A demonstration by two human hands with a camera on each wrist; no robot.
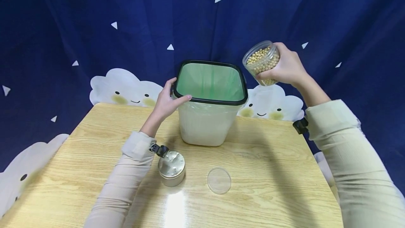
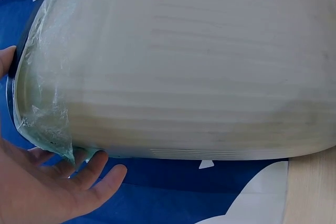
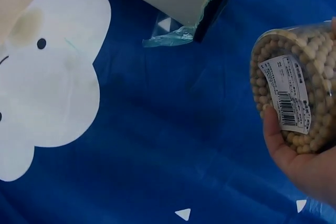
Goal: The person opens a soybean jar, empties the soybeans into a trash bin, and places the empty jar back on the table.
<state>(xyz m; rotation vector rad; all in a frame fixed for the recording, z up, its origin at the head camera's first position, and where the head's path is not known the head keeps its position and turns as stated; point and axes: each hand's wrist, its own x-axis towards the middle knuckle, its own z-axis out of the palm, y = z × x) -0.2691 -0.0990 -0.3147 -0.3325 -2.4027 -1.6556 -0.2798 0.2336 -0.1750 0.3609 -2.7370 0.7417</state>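
Observation:
A white bin (image 1: 205, 126) with a black rim and a green liner stands at the far middle of the wooden table (image 1: 272, 171). My left hand (image 1: 171, 97) rests against the bin's left rim corner, thumb on the front and fingers behind. In the left wrist view the bin (image 2: 184, 66) fills the frame and the left hand (image 2: 58, 187) lies with its fingers straight under the rim. My right hand (image 1: 280, 69) grips a clear, lidless jar of soybeans (image 1: 260, 61), tilted, up in the air beside the bin's right rim. The right wrist view shows the jar (image 3: 296, 93) with its label, held in the right hand (image 3: 299, 161).
A round silver tin (image 1: 171, 167) stands on the table by my left forearm. A clear round lid (image 1: 219, 180) lies flat to its right. A dark blue curtain (image 1: 95, 27) with white clouds hangs behind the table.

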